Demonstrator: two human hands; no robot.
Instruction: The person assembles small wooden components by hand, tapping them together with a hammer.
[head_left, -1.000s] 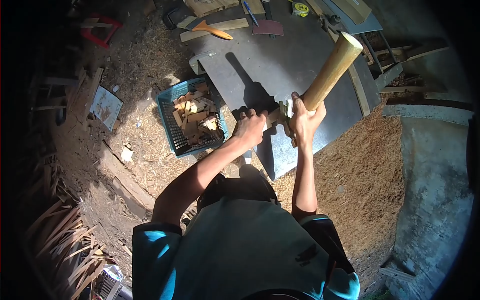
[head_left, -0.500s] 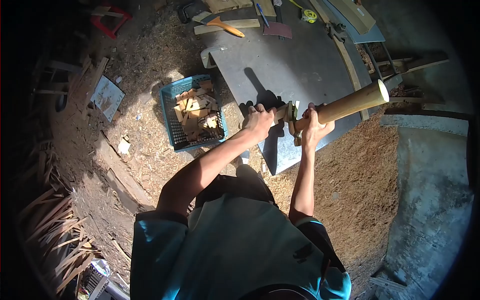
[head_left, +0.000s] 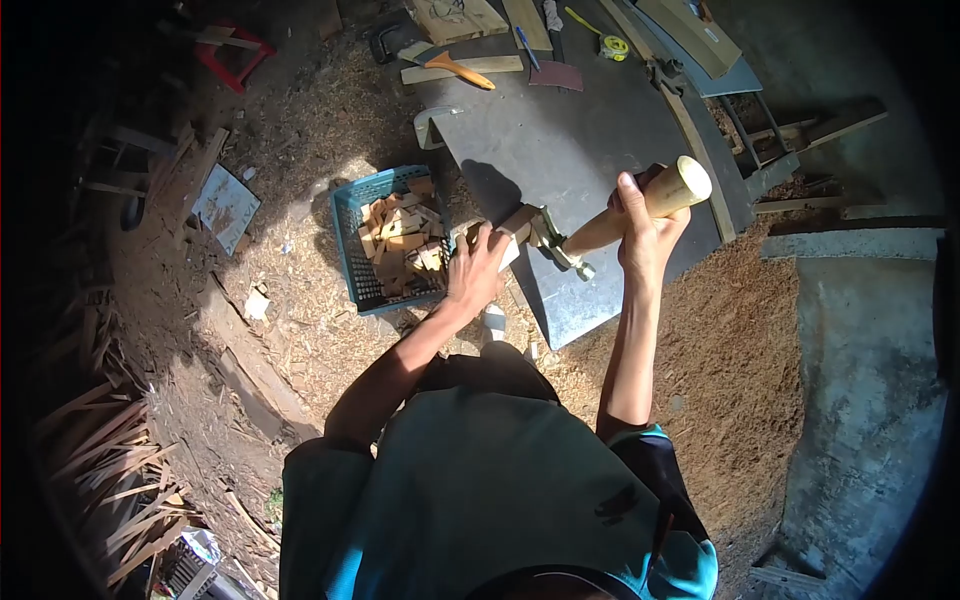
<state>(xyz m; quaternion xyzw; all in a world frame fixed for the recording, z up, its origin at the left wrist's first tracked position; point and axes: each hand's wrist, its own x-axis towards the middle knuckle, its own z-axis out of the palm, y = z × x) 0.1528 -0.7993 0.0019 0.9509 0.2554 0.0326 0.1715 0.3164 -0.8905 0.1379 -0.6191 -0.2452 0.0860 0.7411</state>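
My right hand (head_left: 652,225) is wrapped around a thick, round wooden handle (head_left: 598,232) with a pale flat end. The handle narrows toward a metal clamp-like fitting (head_left: 550,240) with a bolt, over the near left edge of the dark table (head_left: 575,140). My left hand (head_left: 478,272) is beside that edge, its fingers on a pale piece of wood (head_left: 510,250) close to the fitting. The grip is partly hidden by the fingers. To the left of this hand, a blue plastic crate (head_left: 350,245) stands on the ground with many small wood offcuts (head_left: 403,238) inside.
On the table's far side lie a paintbrush (head_left: 455,68), a blue pen (head_left: 527,47), a dark red sheet (head_left: 556,75) and a yellow tape measure (head_left: 613,46). A C-clamp (head_left: 425,128) is at the left edge. Sawdust (head_left: 715,360) covers the ground at right.
My left hand has moved left and down, away from the fitting, its fingers less curled. My right hand has turned the handle, its thick end swinging left. The view has shifted slightly.
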